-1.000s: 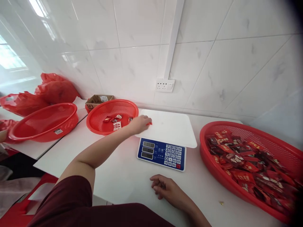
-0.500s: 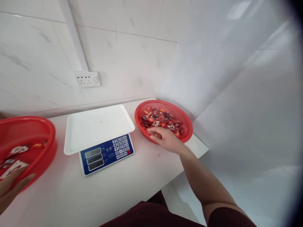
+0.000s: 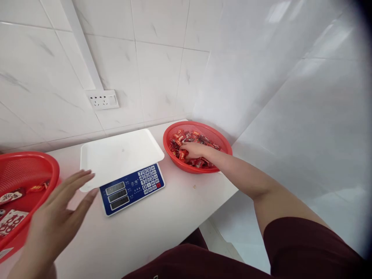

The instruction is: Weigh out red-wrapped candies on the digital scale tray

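In the head view my right hand (image 3: 194,150) is inside the right red plastic basket (image 3: 190,169), down among red-wrapped candies (image 3: 200,162). Its fingers are curled round a red wrapped candy (image 3: 183,154); the palm side is partly hidden. My left hand (image 3: 62,211) is raised in front of the left red basket (image 3: 54,166), fingers apart and holding nothing. Its fingertips are near the left corner of the scale's white tray (image 3: 122,153); I cannot tell whether they touch it. Below the tray shows the blue panel of the digital scale (image 3: 133,190).
The left basket holds several packets, among them a white one with red print (image 3: 13,223). A tiny crumb-like bit (image 3: 194,186) lies on the white table (image 3: 162,221). Tiled walls stand behind and to the right, with a socket (image 3: 102,100) on the back one.
My left hand has come away from the left basket and moved right toward the tray. My right hand has gone from the basket's near rim deeper into the candies. The scale's displays now show digits.
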Tool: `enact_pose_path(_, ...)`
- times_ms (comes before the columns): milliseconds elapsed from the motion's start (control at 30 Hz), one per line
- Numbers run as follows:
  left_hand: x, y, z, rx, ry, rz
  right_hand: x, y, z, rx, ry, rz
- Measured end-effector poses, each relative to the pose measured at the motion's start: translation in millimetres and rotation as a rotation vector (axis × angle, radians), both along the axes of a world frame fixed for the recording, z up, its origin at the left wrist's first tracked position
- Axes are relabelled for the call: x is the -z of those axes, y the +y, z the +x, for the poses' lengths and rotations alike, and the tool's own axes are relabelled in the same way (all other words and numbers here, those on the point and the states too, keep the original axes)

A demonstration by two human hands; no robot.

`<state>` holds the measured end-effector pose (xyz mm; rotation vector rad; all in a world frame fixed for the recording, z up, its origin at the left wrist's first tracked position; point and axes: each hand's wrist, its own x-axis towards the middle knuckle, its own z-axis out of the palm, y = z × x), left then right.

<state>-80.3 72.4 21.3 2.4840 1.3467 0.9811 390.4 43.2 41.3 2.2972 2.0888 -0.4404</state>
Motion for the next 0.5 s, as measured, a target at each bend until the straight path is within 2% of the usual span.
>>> enact_pose_path(67,-41.6,-20,57,0.046,-0.023,-0.023,-11.4,0,13,0.064,0.004,0.075)
enact_pose_path(100,-55.1,-29,75,0.072,-0.058,-0.046,-18.5,-2,21,0.102,0.009,0.108)
enact_pose_path(167,-68.3,-39,92,0.104,-0.097,-0.078,-33.2,-8,32,0.163,0.029,0.151)
enact_pose_path(267,-66.7,-41,94,0.144,-0.138,-0.091,-49.3,-21,36,0.162,0.095,0.133)
enact_pose_path(333,-62.7,-38,92,0.163,-0.160,-0.094,-49.9,-30,27,0.031,0.153,-0.005)
enact_pose_path(433,-60.5,-35,92,0.206,-0.157,-0.104,-32.4,-38,4,-0.160,0.156,-0.284)
enact_pose_path(500,-60.4,-34,93,0.226,-0.151,-0.117,-14.9,-40,-9,-0.126,0.059,-0.298)
